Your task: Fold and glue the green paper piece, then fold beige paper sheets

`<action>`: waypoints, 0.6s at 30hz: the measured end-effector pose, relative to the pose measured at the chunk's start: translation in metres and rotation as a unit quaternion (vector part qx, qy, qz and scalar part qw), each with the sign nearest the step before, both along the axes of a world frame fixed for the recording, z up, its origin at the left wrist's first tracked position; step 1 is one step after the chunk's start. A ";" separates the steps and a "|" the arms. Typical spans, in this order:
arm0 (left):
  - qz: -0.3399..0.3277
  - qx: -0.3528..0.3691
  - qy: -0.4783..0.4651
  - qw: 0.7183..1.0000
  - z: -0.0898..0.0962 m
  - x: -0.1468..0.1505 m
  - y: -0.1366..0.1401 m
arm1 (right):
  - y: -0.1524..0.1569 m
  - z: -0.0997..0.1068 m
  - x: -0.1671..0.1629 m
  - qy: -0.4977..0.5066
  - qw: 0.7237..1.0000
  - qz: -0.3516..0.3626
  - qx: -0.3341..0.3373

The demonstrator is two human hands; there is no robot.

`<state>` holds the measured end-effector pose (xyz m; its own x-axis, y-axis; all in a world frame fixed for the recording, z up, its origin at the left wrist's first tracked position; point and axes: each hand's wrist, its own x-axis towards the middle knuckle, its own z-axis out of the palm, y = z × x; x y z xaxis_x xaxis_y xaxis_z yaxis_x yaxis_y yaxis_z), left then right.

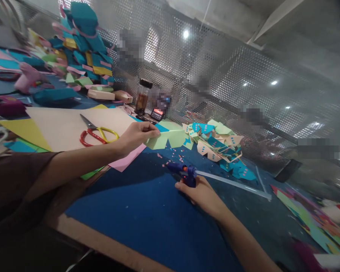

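Over the blue tabletop point(147, 215), the left hand point(138, 138) pinches one end of a notched pale-green paper strip point(174, 139), which extends rightward from its fingertips, beyond and to the left of the right hand point(202, 194). That hand is wrapped around the grip of a blue glue gun point(181, 168), its nozzle pointing left, near the strip but apart from it. Scissors point(110, 135) lie beside the left forearm on peach paper point(62, 128).

Perforated grey wall point(215, 94), grey ceiling point(229, 17), bright light point(186, 34), blue tabletop point(124, 215)
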<state>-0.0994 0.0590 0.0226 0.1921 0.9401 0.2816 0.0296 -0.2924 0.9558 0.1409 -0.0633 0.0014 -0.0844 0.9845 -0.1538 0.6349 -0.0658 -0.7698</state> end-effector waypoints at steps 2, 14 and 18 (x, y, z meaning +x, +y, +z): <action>-0.003 0.004 0.001 1.000 -0.001 0.000 0.000 | 0.001 -0.002 0.000 0.002 1.000 0.001 -0.002; -0.010 -0.012 -0.001 1.000 0.002 0.000 -0.002 | 0.004 0.000 -0.003 -0.006 1.000 0.001 -0.006; -0.012 -0.016 -0.004 1.000 0.002 0.000 -0.002 | 0.002 -0.002 -0.002 -0.011 1.000 -0.002 -0.002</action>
<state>-0.0999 0.0568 0.0250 0.2118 0.9439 0.2533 0.0158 -0.2625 0.9648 0.1391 -0.0613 -0.0009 -0.0781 0.9840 -0.1604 0.6509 -0.0715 -0.7558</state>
